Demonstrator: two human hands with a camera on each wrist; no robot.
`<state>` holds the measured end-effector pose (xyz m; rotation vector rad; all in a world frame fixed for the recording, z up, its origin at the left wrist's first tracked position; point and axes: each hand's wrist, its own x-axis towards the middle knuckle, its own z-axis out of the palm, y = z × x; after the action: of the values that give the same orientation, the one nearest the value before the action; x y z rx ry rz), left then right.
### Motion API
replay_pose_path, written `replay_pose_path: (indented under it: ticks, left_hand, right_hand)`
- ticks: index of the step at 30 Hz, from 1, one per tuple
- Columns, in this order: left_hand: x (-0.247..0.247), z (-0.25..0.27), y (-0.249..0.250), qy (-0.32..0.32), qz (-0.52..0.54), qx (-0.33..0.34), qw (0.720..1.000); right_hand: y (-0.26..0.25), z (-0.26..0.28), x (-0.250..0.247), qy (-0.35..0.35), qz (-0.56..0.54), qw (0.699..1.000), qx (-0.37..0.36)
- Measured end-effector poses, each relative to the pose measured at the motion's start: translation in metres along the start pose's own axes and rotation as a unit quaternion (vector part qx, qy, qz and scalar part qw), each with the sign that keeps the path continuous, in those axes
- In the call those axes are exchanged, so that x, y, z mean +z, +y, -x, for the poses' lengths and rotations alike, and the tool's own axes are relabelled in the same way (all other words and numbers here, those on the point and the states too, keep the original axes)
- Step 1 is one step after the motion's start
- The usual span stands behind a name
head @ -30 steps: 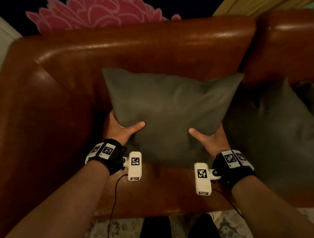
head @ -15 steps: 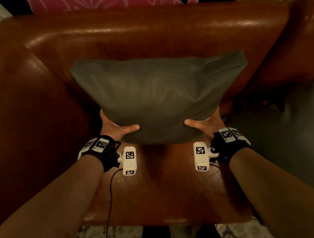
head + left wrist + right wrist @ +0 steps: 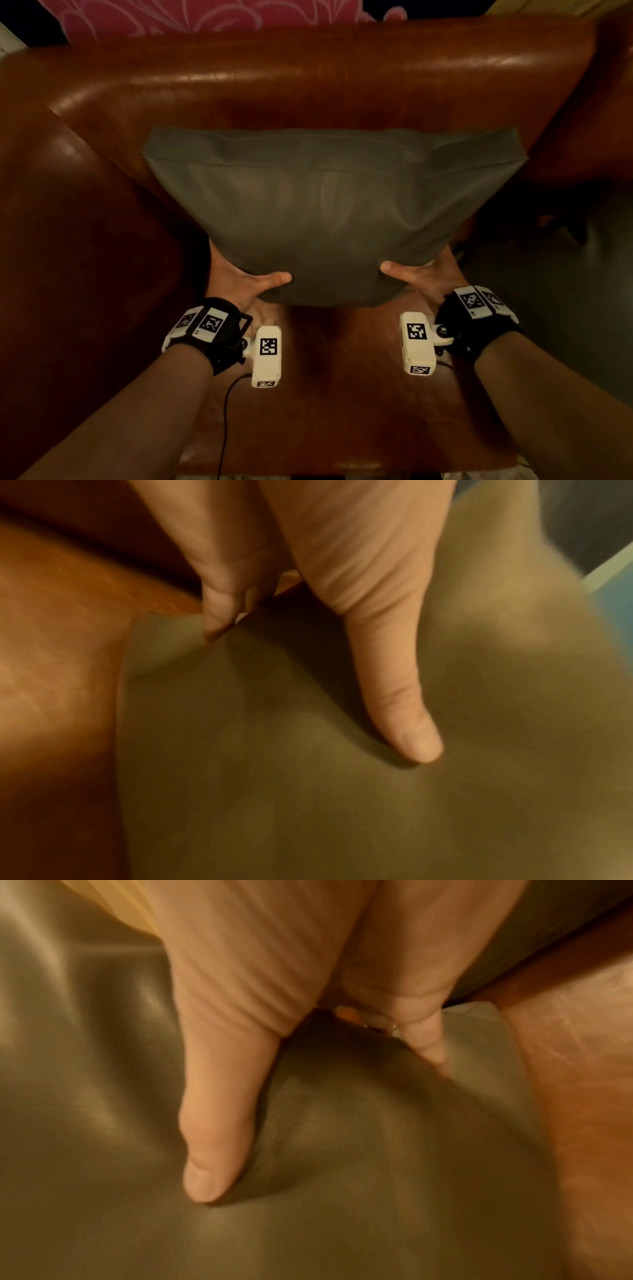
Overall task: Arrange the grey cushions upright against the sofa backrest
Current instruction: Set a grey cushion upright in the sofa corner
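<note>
A grey cushion [image 3: 329, 212] stands upright on the brown leather sofa seat [image 3: 342, 394], its top edge near the backrest [image 3: 308, 78]. My left hand [image 3: 246, 277] grips its lower left corner, thumb on the front face and fingers hidden behind. My right hand [image 3: 421, 274] grips the lower right corner the same way. In the left wrist view the thumb [image 3: 404, 710] presses into the cushion [image 3: 308, 777]. The right wrist view shows the thumb [image 3: 219, 1137] dug into the cushion [image 3: 377, 1177]. A second grey cushion [image 3: 565, 291] lies in the dark to the right.
The sofa's left armrest [image 3: 68, 240] rises close beside the held cushion. A pink flower picture [image 3: 205, 13] hangs behind the backrest. A cable [image 3: 224, 428] dangles from my left wrist camera over the seat's front edge.
Both hands have carried the cushion back toward the backrest and tipped it more upright. Bare seat now shows in front of it.
</note>
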<state>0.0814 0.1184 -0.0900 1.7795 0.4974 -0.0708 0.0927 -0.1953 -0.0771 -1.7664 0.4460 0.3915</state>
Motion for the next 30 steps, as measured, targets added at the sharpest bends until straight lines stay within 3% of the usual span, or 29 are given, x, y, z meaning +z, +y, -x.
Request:
replay_pose_path:
  ticks: [4,10,14,19,24,30]
  left_hand:
    - [0.0,-0.01,0.004,0.005,0.001,0.003,1.0]
    - [0.0,0.009,0.024,0.046,-0.044,0.08,0.995]
    - [0.018,0.004,0.034,0.05,-0.078,0.071,0.993]
    - [0.028,-0.011,0.04,0.075,-0.101,0.057,0.99]
    - [0.021,0.016,0.036,0.08,-0.135,0.023,0.987]
    - [0.026,0.044,0.023,0.069,-0.141,0.002,0.988]
  right_hand:
    - [-0.009,-0.01,0.006,0.028,0.027,0.999,-0.031]
    - [-0.022,0.029,0.019,0.119,0.026,0.988,-0.098]
    - [-0.036,0.015,0.043,0.145,0.106,0.983,-0.049]
    - [-0.048,-0.002,0.045,0.168,0.126,0.977,-0.026]
    - [-0.035,0.023,0.047,0.181,0.122,0.976,-0.013]
    - [-0.013,0.053,0.062,0.147,0.106,0.983,0.011]
